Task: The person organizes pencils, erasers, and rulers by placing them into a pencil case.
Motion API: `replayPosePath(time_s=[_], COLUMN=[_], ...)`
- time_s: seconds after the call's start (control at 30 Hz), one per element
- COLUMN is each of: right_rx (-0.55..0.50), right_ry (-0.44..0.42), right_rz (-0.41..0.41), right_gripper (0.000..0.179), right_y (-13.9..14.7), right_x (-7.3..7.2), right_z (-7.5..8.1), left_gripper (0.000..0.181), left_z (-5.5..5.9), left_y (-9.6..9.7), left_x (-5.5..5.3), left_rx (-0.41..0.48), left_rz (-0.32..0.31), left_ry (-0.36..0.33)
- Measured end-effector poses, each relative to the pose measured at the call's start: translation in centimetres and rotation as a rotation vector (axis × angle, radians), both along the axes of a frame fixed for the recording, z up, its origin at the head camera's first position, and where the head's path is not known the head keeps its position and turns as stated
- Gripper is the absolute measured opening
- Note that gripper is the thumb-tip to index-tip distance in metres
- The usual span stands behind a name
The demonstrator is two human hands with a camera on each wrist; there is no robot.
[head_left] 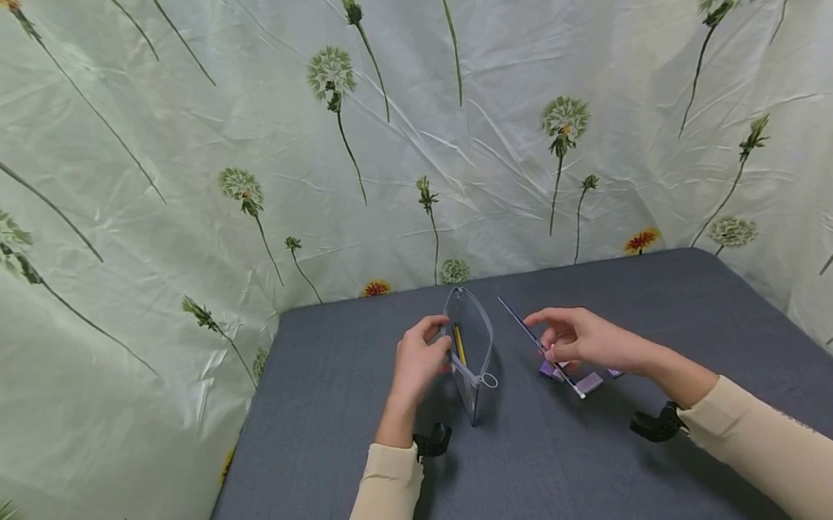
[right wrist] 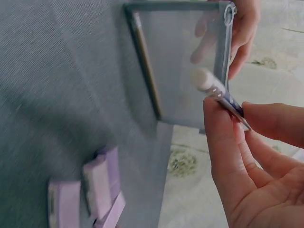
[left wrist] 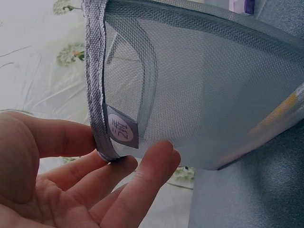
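Observation:
My left hand (head_left: pixel 414 356) pinches the rim of a grey mesh zip pouch (left wrist: pixel 180 85) between thumb and fingers. The pouch stands upright on its edge with its mouth spread wide, and a small tag (left wrist: pixel 122 127) shows near the rim. Inside lies a yellow pencil (head_left: pixel 459 344), seen through the mesh. To the right of the pouch, my right hand (head_left: pixel 586 340) holds a dark pencil (head_left: pixel 516 316) at a slant, pinched between thumb and fingers. In the right wrist view its white eraser end (right wrist: pixel 204 79) points toward the pouch.
Several purple and lilac blocks, perhaps erasers (right wrist: pixel 99 187), lie on the dark grey tabletop (head_left: pixel 315 454) below my right hand. A ring-shaped zip pull (head_left: pixel 488 380) hangs at the pouch's near end. Behind the table hangs a dandelion-print curtain (head_left: pixel 406 152).

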State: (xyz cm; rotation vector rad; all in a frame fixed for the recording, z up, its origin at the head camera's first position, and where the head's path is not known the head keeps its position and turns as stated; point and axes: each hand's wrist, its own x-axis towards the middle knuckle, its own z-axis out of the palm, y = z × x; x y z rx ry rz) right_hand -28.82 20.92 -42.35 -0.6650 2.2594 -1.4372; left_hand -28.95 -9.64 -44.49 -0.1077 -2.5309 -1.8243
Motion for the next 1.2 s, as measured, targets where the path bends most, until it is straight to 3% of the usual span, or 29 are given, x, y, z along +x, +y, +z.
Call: replayPosePath(time_s=[0.13, 0.3, 0.77, 1.2], right_rx=[-0.085, -0.169, -0.137, -0.098], right_ry=[-0.045, -0.116, -0.190, -0.213], right_rz=[0.004, -0.003, -0.050, -0.092], right_gripper=[0.061, 0.056, 0.043, 0.041], right_y=[-1.3, -3.2, -7.5, -8.8], right_x=[-0.1, -0.6, -3.5, -4.6], right_z=[0.4, 1.4, 3.1, 2.6], left_gripper=[0.033, 0.034, 0.033, 0.034], left_z=[-0.1, 0.0, 0.3, 0.6], left_y=[-0.2, -0.3, -0.2, 0.3], left_x=[0.0, 0.0, -0.5, 0.0], left_rx=[-0.006, 0.002, -0.029, -0.009], left_rz=[0.000, -0.002, 0.030, 0.012], left_ry=[-0.003, 0.002, 0.004, -0.009])
